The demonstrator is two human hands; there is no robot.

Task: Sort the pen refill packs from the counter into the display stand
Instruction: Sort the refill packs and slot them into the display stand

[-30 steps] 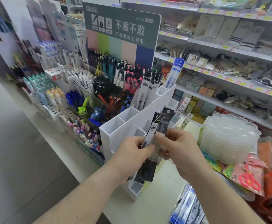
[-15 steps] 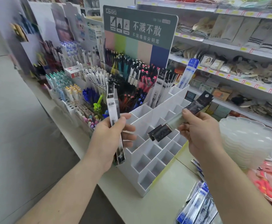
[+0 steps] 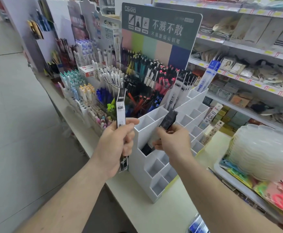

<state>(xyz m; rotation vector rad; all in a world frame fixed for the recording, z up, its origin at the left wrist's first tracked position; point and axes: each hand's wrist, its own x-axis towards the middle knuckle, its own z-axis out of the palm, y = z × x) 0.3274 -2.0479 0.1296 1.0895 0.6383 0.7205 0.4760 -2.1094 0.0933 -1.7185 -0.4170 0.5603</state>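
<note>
A white stepped display stand with many square compartments stands on the counter. My left hand grips a white-and-black refill pack upright, just left of the stand. My right hand pinches a dark refill pack, tilted, with its lower end inside a compartment near the stand's front left. Several black-and-white refill packs and a blue refill pack stand in the stand's rear compartments.
Racks of pens fill the counter behind and left of the stand. A stack of clear plastic trays sits to the right. More packs lie at the counter's near edge. Shelves run along the right.
My right hand has swung its dark pack down and left, and the pack's lower end now sits inside a compartment. My left hand has kept its pack upright beside the stand.
</note>
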